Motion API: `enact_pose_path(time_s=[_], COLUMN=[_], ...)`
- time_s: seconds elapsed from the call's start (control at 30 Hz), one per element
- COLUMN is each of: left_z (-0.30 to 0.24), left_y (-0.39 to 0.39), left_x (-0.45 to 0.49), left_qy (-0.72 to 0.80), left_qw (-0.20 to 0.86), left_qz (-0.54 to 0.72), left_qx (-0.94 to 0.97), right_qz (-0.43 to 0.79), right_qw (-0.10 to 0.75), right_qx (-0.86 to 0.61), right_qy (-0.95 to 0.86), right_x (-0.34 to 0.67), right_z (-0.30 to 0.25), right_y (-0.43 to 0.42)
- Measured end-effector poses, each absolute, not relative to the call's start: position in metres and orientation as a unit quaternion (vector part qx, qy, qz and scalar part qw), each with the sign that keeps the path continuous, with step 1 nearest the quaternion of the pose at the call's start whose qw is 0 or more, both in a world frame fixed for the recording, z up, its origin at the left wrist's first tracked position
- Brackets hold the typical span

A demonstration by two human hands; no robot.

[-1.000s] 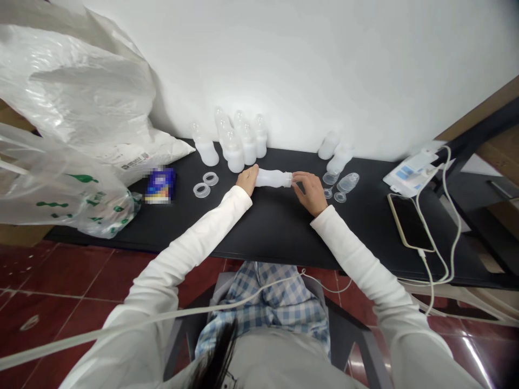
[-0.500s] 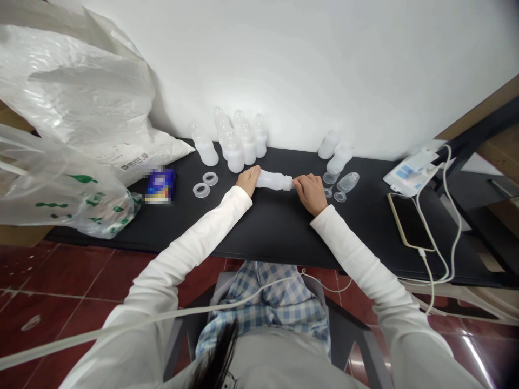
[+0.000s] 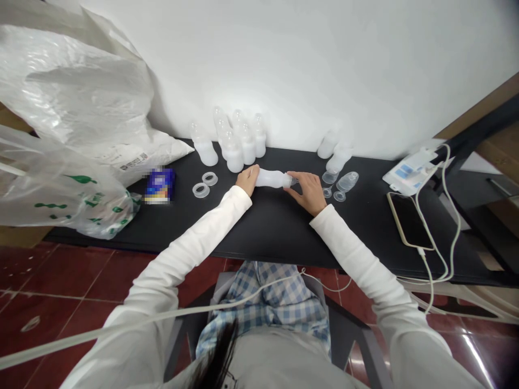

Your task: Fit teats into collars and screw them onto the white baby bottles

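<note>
A white baby bottle [image 3: 271,178] is held on its side above the black table, its neck pointing right. My left hand [image 3: 247,180] wraps round its base end. Thumb and fingers of my right hand [image 3: 308,190] grip the collar [image 3: 288,180] at the neck, and a clear teat [image 3: 295,181] shows between them. Just right of that hand lie a clear dome cap [image 3: 347,182] and small clear rings [image 3: 339,196]. Several baby bottles with clear caps [image 3: 234,154] stand beyond my left hand. Two white collar rings [image 3: 201,189] lie left of it.
Two more bottles [image 3: 339,156] stand by the wall at right. A phone [image 3: 410,221] with a white cable and a white-blue packet [image 3: 409,172] lie farther right. Large plastic bags [image 3: 77,92] and a blurred blue packet [image 3: 160,185] occupy the left side.
My right hand has changed from a closed pinch at the bottle's mouth to thumb and fingers spread round the collar, exposing the teat. My left hand keeps its hold.
</note>
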State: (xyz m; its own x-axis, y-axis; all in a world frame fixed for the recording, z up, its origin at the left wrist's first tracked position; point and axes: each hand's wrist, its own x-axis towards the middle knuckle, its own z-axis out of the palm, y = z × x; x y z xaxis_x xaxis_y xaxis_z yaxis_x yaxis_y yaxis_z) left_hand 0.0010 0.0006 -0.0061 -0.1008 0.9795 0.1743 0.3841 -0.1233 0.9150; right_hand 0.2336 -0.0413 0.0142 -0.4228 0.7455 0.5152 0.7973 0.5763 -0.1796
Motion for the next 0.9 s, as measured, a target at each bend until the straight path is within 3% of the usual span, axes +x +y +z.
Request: enact_pose_path(time_s=[0.43,0.9], left_z=[0.004,0.000], left_y=[-0.007,-0.011], left_x=[-0.011,-0.015], left_qy=[0.376,0.347], left_qw=[0.227,0.030], left_qz=[0.421,0.422], left_qx=[0.793,0.837], right_qz=[-0.052,-0.071], right_qw=[0.258,0.248], right_qx=[-0.482,-0.472], right_qy=[-0.836,-0.843], right_x=[0.247,0.247], right_z=[0.021,0.025], right_y=[-0.041,-0.040])
